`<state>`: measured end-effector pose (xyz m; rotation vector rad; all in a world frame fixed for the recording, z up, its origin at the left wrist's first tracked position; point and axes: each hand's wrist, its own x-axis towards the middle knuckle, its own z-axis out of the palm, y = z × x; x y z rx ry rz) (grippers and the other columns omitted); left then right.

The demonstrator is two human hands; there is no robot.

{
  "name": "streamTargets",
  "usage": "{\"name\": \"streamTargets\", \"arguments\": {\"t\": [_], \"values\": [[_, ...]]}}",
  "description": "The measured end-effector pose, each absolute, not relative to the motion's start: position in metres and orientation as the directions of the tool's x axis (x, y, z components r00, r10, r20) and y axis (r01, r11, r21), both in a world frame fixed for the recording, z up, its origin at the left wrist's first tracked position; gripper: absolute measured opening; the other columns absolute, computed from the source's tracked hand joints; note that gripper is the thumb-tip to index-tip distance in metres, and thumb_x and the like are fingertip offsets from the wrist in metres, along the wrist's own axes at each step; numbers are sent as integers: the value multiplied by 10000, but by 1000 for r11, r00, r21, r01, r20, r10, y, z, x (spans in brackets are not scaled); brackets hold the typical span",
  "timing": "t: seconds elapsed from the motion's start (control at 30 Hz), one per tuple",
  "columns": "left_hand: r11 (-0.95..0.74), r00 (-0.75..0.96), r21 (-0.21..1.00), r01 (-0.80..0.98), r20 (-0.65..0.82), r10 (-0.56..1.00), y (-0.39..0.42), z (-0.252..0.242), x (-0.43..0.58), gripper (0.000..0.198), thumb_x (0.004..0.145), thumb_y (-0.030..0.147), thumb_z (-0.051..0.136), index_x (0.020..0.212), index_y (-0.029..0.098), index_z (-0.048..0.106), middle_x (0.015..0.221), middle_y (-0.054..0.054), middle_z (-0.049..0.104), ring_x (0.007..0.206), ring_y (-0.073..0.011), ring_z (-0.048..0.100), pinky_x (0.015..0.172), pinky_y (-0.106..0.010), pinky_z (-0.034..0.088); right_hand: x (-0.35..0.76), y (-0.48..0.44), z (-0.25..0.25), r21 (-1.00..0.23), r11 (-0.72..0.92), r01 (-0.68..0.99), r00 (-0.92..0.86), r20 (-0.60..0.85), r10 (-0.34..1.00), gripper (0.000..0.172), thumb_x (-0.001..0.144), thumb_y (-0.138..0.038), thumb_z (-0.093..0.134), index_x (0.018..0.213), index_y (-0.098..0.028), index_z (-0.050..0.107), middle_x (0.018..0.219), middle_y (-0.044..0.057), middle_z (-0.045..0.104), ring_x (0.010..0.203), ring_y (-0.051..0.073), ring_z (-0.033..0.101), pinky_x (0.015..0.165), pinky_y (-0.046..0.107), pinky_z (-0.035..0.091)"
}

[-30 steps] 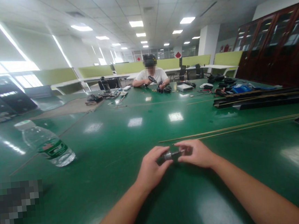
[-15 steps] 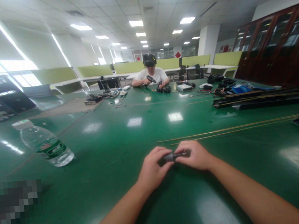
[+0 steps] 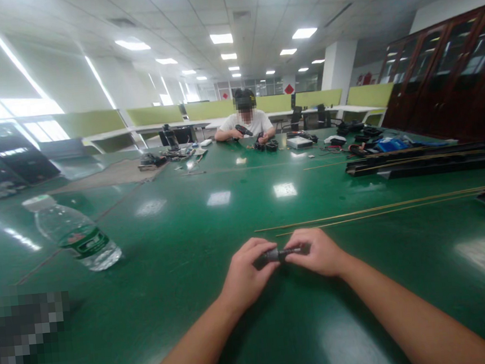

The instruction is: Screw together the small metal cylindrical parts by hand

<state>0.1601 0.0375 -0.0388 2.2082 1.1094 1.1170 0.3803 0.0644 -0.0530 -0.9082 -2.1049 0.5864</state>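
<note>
Between my two hands, just above the green table [image 3: 186, 311], lies a small dark cylindrical part [image 3: 273, 255] with a greyish band and a thinner dark end on the right. My left hand [image 3: 247, 269] wraps its thumb and fingers around the thicker left end, hiding much of it. The thumb and fingertips of my right hand [image 3: 316, 253] pinch the thin end, whose tip shows inside the curled fingers. What kind of part it is cannot be made out at this size.
A clear water bottle [image 3: 79, 236] stands to the left. Thin brass-coloured rods [image 3: 355, 214] lie beyond my hands, reaching right. Black channel-shaped pieces [image 3: 423, 163] lie farther right. Across the table a person [image 3: 244, 122] holds a dark power tool [image 3: 243, 130] among scattered parts.
Both hands stay almost where they were, still holding the cylindrical part, which has shifted very slightly left. The person opposite has lowered the power tool a little.
</note>
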Motion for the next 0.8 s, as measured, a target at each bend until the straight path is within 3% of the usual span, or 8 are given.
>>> {"name": "streamTargets", "arguments": {"t": [0.8], "values": [[-596, 335, 603, 530, 497, 801, 45, -43, 149, 281, 799, 202, 694, 1079, 230, 681, 1047, -70, 653, 974, -203, 608, 900, -365, 524, 389, 66, -48, -664, 619, 420, -414, 466, 782, 82, 772, -248, 720, 819, -184, 743, 748, 44, 696, 685, 163, 626, 655, 274, 487]]}}
